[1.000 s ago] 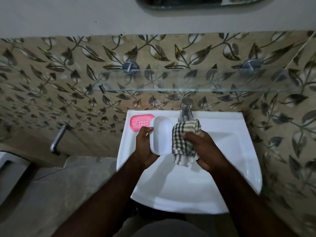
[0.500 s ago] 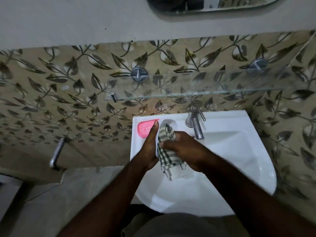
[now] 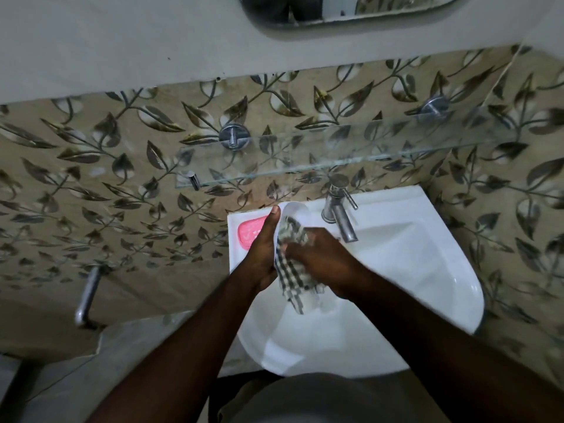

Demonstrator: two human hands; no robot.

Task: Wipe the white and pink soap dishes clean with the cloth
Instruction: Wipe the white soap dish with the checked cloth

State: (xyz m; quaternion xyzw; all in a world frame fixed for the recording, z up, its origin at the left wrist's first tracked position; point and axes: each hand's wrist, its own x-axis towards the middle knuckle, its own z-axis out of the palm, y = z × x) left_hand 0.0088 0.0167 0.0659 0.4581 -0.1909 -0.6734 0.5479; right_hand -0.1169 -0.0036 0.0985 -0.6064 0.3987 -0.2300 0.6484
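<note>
A white sink (image 3: 427, 270) is fixed against a wall of beige tiles (image 3: 106, 178) printed with dark leaves and stems. A steel tap (image 3: 338, 212) stands at the sink's back edge, with its spout angled down over the basin. Above the tap a clear glass shelf (image 3: 335, 154) runs along the tiles, held by two round metal brackets, one on the left (image 3: 233, 136) and one on the right (image 3: 433, 106). Higher up is plain grey wall (image 3: 122, 41) and the lower rim of a mirror (image 3: 335, 7). A metal bar (image 3: 88, 296) juts from the tiles well left of the sink.
</note>
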